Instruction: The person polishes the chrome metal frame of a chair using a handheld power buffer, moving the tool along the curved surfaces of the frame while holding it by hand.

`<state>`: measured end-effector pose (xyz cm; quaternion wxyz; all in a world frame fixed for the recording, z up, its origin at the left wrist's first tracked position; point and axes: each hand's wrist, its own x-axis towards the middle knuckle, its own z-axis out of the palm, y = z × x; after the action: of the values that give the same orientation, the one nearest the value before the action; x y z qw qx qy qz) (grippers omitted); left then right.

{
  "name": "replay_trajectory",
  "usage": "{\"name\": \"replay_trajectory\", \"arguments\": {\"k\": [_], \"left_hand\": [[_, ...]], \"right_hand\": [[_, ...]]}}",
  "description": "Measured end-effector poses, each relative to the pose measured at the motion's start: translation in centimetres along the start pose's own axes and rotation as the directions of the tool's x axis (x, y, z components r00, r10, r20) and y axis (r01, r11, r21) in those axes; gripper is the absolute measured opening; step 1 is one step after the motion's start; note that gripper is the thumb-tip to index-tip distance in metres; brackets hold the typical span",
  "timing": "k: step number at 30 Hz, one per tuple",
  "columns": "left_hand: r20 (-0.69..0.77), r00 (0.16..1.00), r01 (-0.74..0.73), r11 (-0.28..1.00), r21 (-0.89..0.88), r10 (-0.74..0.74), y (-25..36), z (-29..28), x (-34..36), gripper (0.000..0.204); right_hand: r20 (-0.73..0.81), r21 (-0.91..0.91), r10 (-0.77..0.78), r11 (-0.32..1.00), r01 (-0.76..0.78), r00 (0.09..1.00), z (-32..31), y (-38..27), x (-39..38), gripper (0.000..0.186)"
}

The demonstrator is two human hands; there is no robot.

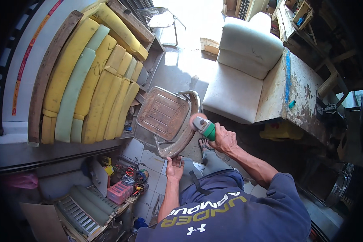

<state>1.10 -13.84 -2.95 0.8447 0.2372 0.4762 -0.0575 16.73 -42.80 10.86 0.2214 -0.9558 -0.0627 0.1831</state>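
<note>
A folding chair with a slatted brown seat (163, 113) and metal tubing stands in front of me. Its curved wooden backrest (185, 139) bends round on the right and near side. My right hand (224, 139) is wrapped round the body of a green angle grinder (207, 130). The grinder's round, reddish-brown disc (197, 120) is at the backrest's outer edge; whether it touches the wood I cannot tell. My left hand (174, 168), palm up, grips the near end of the backrest, its fingertips partly hidden by the wood.
Yellow and pale green foam cushions (88, 86) fill a wooden frame on the left. A white padded seat (234, 90) adjoins a worn, paint-flecked panel (300, 90) on the right. Tools and a red plastic box (119, 192) crowd a low bench at lower left. My sandalled foot (204, 144) is near the chair.
</note>
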Motion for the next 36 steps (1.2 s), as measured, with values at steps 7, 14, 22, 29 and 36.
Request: {"name": "replay_trajectory", "arguments": {"k": [7,14,22,29,36], "left_hand": [[0.0,1.0,0.018,0.999,-0.032,-0.018,0.3,1.0,-0.6,0.044],[-0.01,1.0,0.016,1.0,0.007,-0.016,0.9,1.0,-0.9,0.047],[0.021,1.0,0.009,0.998,-0.058,-0.008,0.0,0.3,0.2,0.04],[0.061,0.998,-0.003,0.993,-0.117,0.01,-0.7,0.2,0.0,0.046],[0.042,0.999,-0.006,0.995,-0.103,0.011,-0.6,0.6,-0.8,0.042]], "right_hand": [[-0.078,0.001,0.036,0.999,-0.036,0.996,-0.1,0.8,2.7,0.064],[0.125,0.03,-0.061,0.998,0.058,0.99,3.3,-2.4,-3.4,0.072],[-0.038,-0.159,0.049,0.986,-0.054,0.998,-2.5,-0.6,4.5,0.065],[0.106,-0.199,-0.111,0.971,0.131,0.988,0.4,-4.1,-0.2,0.066],[0.084,-0.26,-0.055,0.963,0.075,0.995,-2.5,-4.6,3.7,0.054]]}}
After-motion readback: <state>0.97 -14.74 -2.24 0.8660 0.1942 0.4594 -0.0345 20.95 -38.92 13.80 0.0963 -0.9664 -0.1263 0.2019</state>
